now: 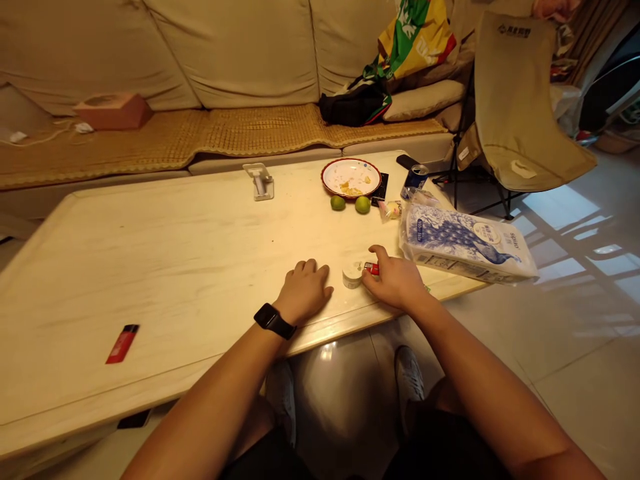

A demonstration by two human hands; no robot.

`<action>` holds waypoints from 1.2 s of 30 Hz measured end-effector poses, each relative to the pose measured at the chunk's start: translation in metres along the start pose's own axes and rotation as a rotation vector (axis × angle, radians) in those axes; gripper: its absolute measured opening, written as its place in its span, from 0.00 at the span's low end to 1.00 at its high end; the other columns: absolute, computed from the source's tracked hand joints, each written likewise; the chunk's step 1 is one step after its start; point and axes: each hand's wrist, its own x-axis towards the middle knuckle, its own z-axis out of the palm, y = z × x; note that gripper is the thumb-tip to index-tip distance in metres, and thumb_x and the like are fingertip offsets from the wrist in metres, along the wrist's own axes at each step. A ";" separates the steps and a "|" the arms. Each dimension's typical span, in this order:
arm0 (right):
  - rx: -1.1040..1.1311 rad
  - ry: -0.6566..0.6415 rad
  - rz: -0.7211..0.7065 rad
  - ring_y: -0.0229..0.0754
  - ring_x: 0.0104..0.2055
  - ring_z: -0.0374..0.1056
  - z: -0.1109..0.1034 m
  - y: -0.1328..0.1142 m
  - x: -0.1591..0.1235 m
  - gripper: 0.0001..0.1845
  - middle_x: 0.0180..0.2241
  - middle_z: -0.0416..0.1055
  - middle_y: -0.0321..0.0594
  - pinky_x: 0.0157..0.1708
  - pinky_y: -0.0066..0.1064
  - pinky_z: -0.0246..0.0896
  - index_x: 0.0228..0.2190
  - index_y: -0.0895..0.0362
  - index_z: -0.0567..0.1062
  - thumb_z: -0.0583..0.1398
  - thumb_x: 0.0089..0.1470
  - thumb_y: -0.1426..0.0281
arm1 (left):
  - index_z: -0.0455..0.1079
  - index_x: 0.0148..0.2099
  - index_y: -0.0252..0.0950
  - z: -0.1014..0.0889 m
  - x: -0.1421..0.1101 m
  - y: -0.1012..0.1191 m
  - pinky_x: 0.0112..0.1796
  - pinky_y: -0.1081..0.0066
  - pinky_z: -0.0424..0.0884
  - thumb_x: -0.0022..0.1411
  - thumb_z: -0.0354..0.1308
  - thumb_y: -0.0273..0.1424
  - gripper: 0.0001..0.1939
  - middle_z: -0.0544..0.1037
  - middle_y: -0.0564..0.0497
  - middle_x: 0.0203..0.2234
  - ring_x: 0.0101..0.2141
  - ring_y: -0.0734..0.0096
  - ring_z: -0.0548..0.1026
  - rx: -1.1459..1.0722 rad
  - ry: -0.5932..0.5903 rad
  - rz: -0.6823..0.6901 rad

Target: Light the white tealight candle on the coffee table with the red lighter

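My left hand point(304, 292) lies palm down on the pale table, fingers slightly spread and holding nothing; a black watch point(275, 321) is on that wrist. To its right, my right hand point(395, 277) rests at the table's near edge, thumb and index finger apart. Between them shows a small red object point(371, 268), partly hidden by the thumb; I cannot tell its kind. Just left of the thumb stands a small round whitish tub point(353, 275). Far left on the table lies a red lighter point(123, 343) with a black top.
Beyond my hands are two green limes point(363, 205), a red-rimmed plate point(350, 167) with scraps, and a dark blue can point(415, 180). A wrapped tissue pack point(465, 243) overhangs the right edge. A grey stand point(260, 183) sits farther back. Behind are a sofa and a folding chair point(525, 113).
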 end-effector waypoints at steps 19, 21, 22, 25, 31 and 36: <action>0.047 0.064 0.034 0.56 0.44 0.76 0.004 0.008 0.001 0.37 0.39 0.81 0.47 0.40 0.37 0.62 0.61 0.55 0.63 0.56 0.59 0.46 | 0.69 0.57 0.41 0.001 0.001 -0.001 0.54 0.51 0.62 0.65 0.53 0.43 0.21 0.69 0.40 0.53 0.55 0.46 0.63 -0.046 -0.031 -0.016; 0.050 0.072 0.055 0.56 0.44 0.76 0.003 0.016 -0.002 0.40 0.40 0.81 0.47 0.40 0.37 0.62 0.60 0.54 0.64 0.58 0.55 0.42 | 0.69 0.56 0.41 0.001 0.002 -0.001 0.53 0.51 0.62 0.65 0.53 0.43 0.21 0.69 0.39 0.53 0.55 0.46 0.63 -0.039 -0.027 -0.016; 0.047 0.070 0.066 0.56 0.43 0.77 0.003 0.020 -0.004 0.41 0.40 0.81 0.47 0.40 0.38 0.63 0.60 0.54 0.64 0.59 0.54 0.41 | 0.69 0.56 0.40 0.001 0.002 -0.001 0.53 0.52 0.63 0.65 0.53 0.43 0.21 0.69 0.39 0.53 0.55 0.46 0.63 -0.035 -0.024 -0.015; 0.031 0.070 0.093 0.56 0.43 0.77 0.005 0.034 -0.010 0.41 0.40 0.81 0.48 0.40 0.38 0.63 0.60 0.55 0.65 0.58 0.55 0.41 | 0.69 0.56 0.41 0.001 0.003 -0.001 0.53 0.52 0.63 0.64 0.53 0.43 0.21 0.70 0.39 0.53 0.55 0.46 0.64 -0.034 -0.028 -0.018; -0.012 0.096 0.109 0.57 0.41 0.76 0.010 0.055 -0.020 0.39 0.38 0.81 0.47 0.40 0.40 0.63 0.60 0.55 0.66 0.57 0.58 0.43 | 0.69 0.56 0.40 -0.001 0.003 -0.001 0.52 0.51 0.63 0.64 0.53 0.43 0.22 0.69 0.39 0.53 0.55 0.45 0.63 -0.037 -0.040 -0.022; -0.002 0.089 0.123 0.57 0.41 0.76 0.011 0.060 -0.026 0.39 0.38 0.81 0.47 0.39 0.39 0.63 0.60 0.56 0.66 0.57 0.58 0.43 | 0.69 0.57 0.41 -0.001 0.004 -0.001 0.53 0.51 0.62 0.64 0.53 0.44 0.22 0.69 0.39 0.54 0.56 0.45 0.63 -0.044 -0.052 -0.033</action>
